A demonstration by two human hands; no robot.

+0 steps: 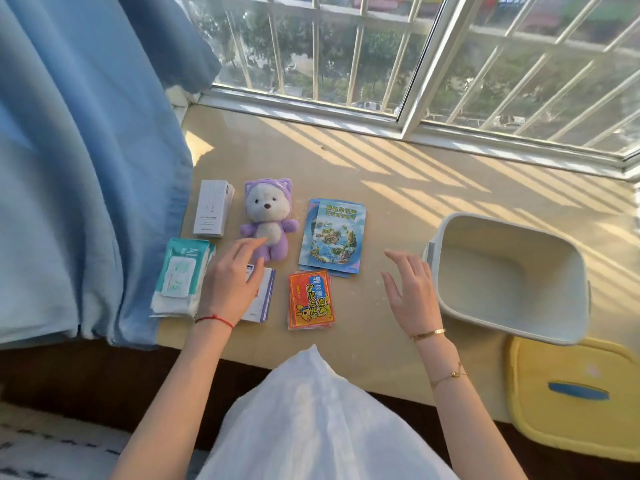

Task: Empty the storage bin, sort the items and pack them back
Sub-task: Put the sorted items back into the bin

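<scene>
The white storage bin (568,327) stands at the right with nothing inside it. Laid out on the beige sill are a tall white box (212,207), a purple plush toy (268,220), blue picture leaflets (332,237), a wet-wipe pack (180,277), a small white-and-blue box (265,299) and orange-red packets (310,299). My left hand (230,282) hovers over the small box with fingers spread, its fingertips by the plush toy. My right hand (410,292) is open between the packets and the bin, holding nothing.
A blue curtain (79,168) hangs at the left and touches the wipes. The yellow bin lid (571,393) with a blue handle slot lies at the front right. A barred window (381,53) runs along the back of the sill. White cloth (311,420) covers my lap.
</scene>
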